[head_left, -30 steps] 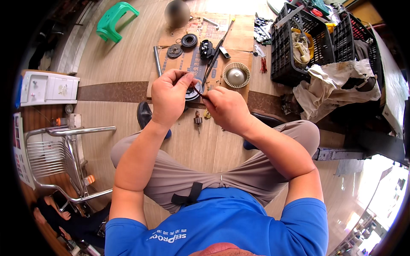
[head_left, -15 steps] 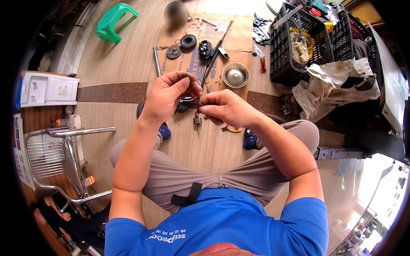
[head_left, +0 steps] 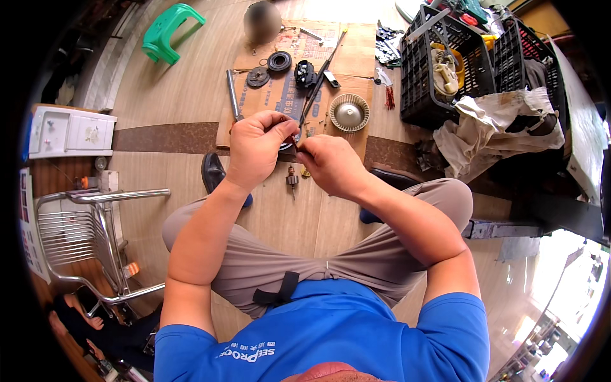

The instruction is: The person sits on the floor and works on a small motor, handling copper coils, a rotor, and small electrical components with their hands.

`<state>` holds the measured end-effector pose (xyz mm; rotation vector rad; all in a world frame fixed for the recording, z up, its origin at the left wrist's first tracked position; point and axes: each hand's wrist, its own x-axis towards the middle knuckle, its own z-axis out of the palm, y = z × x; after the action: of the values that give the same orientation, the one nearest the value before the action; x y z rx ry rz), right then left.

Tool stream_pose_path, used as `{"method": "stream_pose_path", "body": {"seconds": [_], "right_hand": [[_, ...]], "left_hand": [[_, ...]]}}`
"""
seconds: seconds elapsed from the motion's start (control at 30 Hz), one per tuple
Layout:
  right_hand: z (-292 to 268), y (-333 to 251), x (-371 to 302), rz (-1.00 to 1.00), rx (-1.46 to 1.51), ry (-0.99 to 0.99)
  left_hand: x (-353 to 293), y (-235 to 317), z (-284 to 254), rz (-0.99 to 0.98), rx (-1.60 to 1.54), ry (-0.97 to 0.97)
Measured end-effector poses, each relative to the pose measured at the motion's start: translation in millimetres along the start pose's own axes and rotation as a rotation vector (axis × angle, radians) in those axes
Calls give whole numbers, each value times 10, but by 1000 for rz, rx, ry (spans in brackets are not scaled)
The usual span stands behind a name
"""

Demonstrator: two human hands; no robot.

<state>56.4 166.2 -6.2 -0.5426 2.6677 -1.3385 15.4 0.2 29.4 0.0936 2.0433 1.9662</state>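
My left hand (head_left: 258, 146) is closed, its thumb and forefinger pinching thin red wires (head_left: 292, 137). Close against it on the right, my right hand (head_left: 334, 164) pinches the lower end of these wires; its other fingers are curled in. The fingers hide most of what lies between them. Below the hands, on the floor, a small motor armature (head_left: 292, 180) with a thin shaft is visible. A small brass-coloured part (head_left: 305, 172) shows beside my right fingers. Past the hands, a round white part is partly covered by them.
A cardboard sheet (head_left: 264, 105) holds a finned fan wheel (head_left: 349, 113), a black motor housing (head_left: 305, 74), a black ring (head_left: 279, 61), a round disc (head_left: 258, 77), a metal tube (head_left: 234, 95) and dark rods (head_left: 323, 73). Black crates (head_left: 445, 70) stand right; a green stool (head_left: 172, 32) far left.
Both hands have drawn closer together, and less of the red wires shows between them. My right hand has moved slightly down and now covers the yellow-handled tool. More of my left shoe shows.
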Motion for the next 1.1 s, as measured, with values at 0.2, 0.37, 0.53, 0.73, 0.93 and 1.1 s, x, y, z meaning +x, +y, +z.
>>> {"method": "stream_pose_path", "body": {"seconds": [0.2, 0.37, 0.53, 0.73, 0.93, 1.1], "right_hand": [[90, 1, -6, -146, -435, 169], [51, 35, 22, -150, -65, 197], [-126, 57, 9, 325, 1024, -152], [-141, 62, 1, 363, 1413, -319], [-213, 14, 19, 351, 1324, -364], [-226, -24, 51, 317, 1131, -384]], "left_hand": [[98, -95, -22, -70, -61, 157], [118, -115, -133, -137, -341, 100], [108, -49, -228, -24, -480, -108], [101, -10, -249, 73, -573, -273], [35, 49, -229, 44, -507, -235], [7, 17, -246, 33, -393, -218]]}}
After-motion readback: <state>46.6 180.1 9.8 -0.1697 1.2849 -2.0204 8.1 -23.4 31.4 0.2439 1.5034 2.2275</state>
